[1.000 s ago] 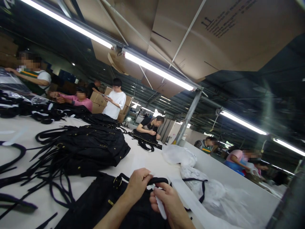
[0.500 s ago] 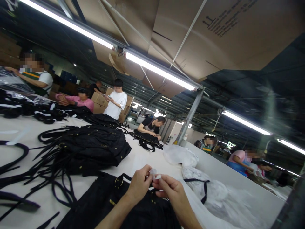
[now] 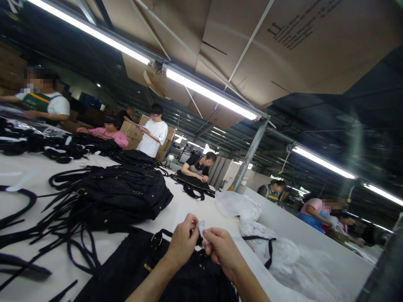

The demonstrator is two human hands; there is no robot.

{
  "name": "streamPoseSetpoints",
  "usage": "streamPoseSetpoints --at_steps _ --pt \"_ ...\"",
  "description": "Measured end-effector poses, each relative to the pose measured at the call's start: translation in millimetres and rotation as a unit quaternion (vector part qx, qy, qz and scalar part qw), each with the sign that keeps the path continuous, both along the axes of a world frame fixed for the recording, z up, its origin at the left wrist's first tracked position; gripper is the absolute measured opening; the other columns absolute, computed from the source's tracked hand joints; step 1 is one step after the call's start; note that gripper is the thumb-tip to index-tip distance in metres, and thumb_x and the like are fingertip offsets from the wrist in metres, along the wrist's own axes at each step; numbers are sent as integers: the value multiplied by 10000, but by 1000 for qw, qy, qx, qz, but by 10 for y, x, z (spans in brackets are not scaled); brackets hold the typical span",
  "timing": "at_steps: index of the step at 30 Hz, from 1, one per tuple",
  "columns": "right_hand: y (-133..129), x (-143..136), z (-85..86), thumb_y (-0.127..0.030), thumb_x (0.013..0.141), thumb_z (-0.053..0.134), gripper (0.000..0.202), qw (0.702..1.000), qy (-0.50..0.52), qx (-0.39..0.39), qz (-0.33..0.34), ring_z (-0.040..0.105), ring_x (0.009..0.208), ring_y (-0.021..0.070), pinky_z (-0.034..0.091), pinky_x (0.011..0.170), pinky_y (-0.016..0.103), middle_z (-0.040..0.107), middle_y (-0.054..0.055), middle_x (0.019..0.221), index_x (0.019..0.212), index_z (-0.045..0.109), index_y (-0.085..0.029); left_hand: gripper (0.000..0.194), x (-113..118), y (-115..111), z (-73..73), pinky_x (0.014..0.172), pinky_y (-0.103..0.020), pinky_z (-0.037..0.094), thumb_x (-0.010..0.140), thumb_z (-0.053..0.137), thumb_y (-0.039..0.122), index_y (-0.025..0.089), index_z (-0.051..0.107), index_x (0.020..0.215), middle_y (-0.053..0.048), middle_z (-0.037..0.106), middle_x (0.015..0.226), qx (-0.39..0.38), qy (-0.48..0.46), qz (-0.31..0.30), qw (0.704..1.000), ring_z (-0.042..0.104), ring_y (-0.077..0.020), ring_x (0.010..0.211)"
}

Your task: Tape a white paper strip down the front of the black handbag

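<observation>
My left hand and my right hand meet above a black bag with brass-coloured fittings. Between their fingertips is a small, thin whitish piece, partly see-through; whether it is paper or plastic I cannot tell. Both hands pinch it, the right thumb and forefinger at its lower end. A dark bit shows beside the left fingertips, too small to name. The black bag lies flat on the white table, its middle hidden behind my forearms.
Stacked black bags with loose straps lie left of my hands. Clear plastic bags and a black strap lie on the right, along a low white partition. A metal post stands beyond. Several people work around the table.
My hands have turned slightly, and the whitish piece now stands more upright between my fingers. At the far left, a person in a green apron has lowered an arm.
</observation>
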State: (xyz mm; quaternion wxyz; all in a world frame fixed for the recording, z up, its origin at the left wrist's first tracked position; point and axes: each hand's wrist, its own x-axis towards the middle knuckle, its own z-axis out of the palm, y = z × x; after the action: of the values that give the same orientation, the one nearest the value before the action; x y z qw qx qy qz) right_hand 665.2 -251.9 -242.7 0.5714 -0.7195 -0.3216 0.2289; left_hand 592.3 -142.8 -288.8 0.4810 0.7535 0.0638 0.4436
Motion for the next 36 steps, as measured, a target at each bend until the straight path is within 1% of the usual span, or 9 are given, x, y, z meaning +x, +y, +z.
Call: streamPoseSetpoints --at_steps 5,10,15,18,21,24,30,32,36 --pt "33 55 3 -475 559 740 374 998 57 6 16 370 350 28 146 315 158 524 -39 476 616 568 -148 76 -26 42 10 577 -246 310 859 415 174 239 439 826 77 470 585 30 -9 -11 999 469 -135 553" --pt "55 62 5 -357 548 793 329 993 116 27 3 448 407 33 239 320 127 579 -17 563 671 587 -132 121 -26 73 -9 578 -244 321 835 391 138 238 452 806 63 504 617 63 -5 -19 998 492 -136 573" --pt "150 57 -7 -405 685 758 325 992 112 57 -22 545 465 76 429 407 159 608 -4 594 722 545 -162 161 -8 89 -57 589 -251 325 801 385 107 239 473 822 41 562 672 95 12 2 995 533 -148 606" --pt "175 110 51 -501 784 657 358 990 140 14 -3 562 457 94 444 420 180 625 25 601 796 558 -157 156 1 86 -79 606 -252 338 809 385 111 242 468 832 36 588 703 113 20 8 993 554 -152 627" --pt "152 181 150 -510 745 679 366 994 91 -46 31 464 388 66 305 355 150 557 -27 530 792 589 -159 132 7 89 -83 591 -257 324 829 386 131 243 453 847 40 564 683 123 24 20 992 542 -156 609" --pt "132 248 233 -364 628 760 256 998 -7 -46 48 347 402 38 154 356 145 451 -82 478 678 605 -167 131 7 102 -78 562 -262 296 837 379 134 243 442 872 50 513 650 131 30 33 990 509 -156 571" --pt "302 417 347 -288 603 681 180 990 -140 32 -2 318 409 52 187 387 186 439 -78 404 525 561 -179 168 4 108 -81 605 -243 349 802 412 92 239 492 807 42 574 680 181 50 14 982 565 -147 642" --pt "401 452 381 -309 610 690 199 989 -134 61 -16 394 412 64 235 387 180 494 -62 414 551 550 -181 191 1 121 -77 598 -240 358 805 410 78 238 514 802 40 584 674 187 64 27 980 569 -147 631" --pt "575 418 384 -444 641 725 319 988 -94 121 -1 657 634 167 520 552 260 657 10 601 668 538 -188 251 -5 167 -55 640 -279 410 860 367 72 227 563 877 3 604 696 182 95 107 973 591 -190 670"
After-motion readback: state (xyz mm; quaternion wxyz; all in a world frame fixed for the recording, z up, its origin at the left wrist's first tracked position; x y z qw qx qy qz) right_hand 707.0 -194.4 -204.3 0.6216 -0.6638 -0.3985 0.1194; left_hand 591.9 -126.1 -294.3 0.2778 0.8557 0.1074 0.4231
